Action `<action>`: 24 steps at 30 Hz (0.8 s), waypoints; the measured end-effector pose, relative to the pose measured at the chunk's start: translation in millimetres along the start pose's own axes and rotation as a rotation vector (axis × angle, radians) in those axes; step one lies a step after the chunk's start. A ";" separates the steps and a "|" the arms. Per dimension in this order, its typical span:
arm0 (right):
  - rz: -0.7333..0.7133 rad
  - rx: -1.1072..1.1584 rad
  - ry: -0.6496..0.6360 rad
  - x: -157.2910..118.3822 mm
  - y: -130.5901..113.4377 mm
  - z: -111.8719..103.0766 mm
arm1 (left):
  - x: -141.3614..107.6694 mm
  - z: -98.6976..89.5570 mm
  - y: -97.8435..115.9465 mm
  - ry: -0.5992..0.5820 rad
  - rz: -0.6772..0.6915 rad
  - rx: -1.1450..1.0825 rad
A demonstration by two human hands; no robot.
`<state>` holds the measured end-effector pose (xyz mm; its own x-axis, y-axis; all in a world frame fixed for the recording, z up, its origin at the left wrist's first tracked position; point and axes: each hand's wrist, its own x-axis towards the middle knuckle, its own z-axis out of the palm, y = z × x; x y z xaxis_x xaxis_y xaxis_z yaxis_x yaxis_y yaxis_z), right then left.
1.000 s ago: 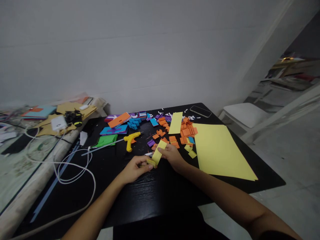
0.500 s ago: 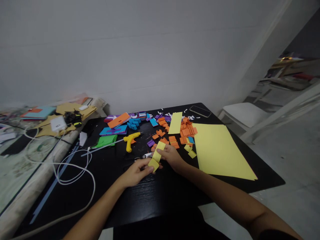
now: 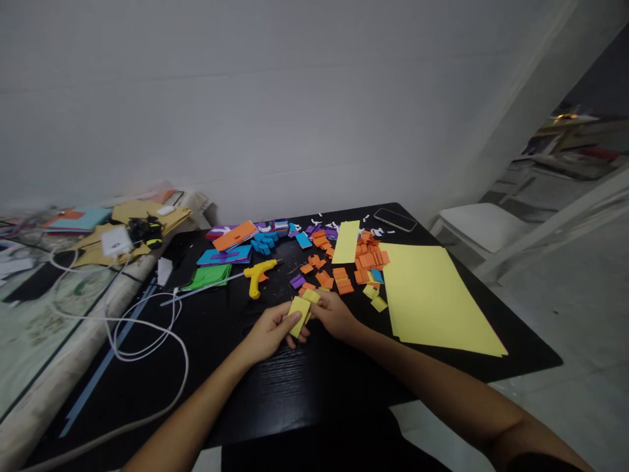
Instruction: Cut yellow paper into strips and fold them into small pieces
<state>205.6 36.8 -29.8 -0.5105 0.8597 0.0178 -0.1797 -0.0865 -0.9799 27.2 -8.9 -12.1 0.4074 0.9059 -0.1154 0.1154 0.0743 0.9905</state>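
Note:
Between my two hands is a folded yellow paper strip (image 3: 299,316), held above the near middle of the black table. My left hand (image 3: 269,334) pinches its near part, thumb on top. My right hand (image 3: 336,314) grips the far part, where a shorter yellow flap shows; its fingertips are partly hidden behind the paper. Just beyond the hands lie small folded orange paper pieces (image 3: 343,280) and a purple piece (image 3: 297,281). A yellow glue gun (image 3: 256,274) rests to the left of them. Small yellow folded pieces (image 3: 378,303) lie to the right.
Large yellow sheets (image 3: 437,295) cover the table's right side, and a yellow strip (image 3: 346,242) lies across orange pieces. A phone (image 3: 395,219) is at the back. Green paper (image 3: 209,277) and stacked blue paper (image 3: 223,255) lie left. A white cable (image 3: 184,367) loops at the left.
The yellow strip, which was opened out lengthwise between my hands, is now folded over into a shorter piece. The scissors visible beyond my hands are now mostly hidden.

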 end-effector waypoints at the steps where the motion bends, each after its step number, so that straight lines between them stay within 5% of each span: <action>1: -0.003 -0.024 -0.015 -0.9 -0.3 0.7 | 0.5 0.1 -1.3 0.014 -0.016 0.006; 8: 0.056 0.172 -0.134 -5.0 -3.9 1.8 | 1.9 1.0 -4.9 0.092 -0.018 0.090; 13: -0.053 0.065 -0.222 -7.3 -8.3 5.6 | 2.5 -0.6 -9.5 0.109 0.012 0.096; 24: -0.094 -0.164 -0.094 -5.2 -1.6 2.8 | 2.9 2.8 -2.6 0.092 0.001 0.107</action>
<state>206.1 31.1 -27.7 -0.5754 0.8087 0.1219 -0.0955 0.0816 -0.9921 30.6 -7.6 -15.2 0.3236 0.9406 -0.1022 0.2134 0.0327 0.9764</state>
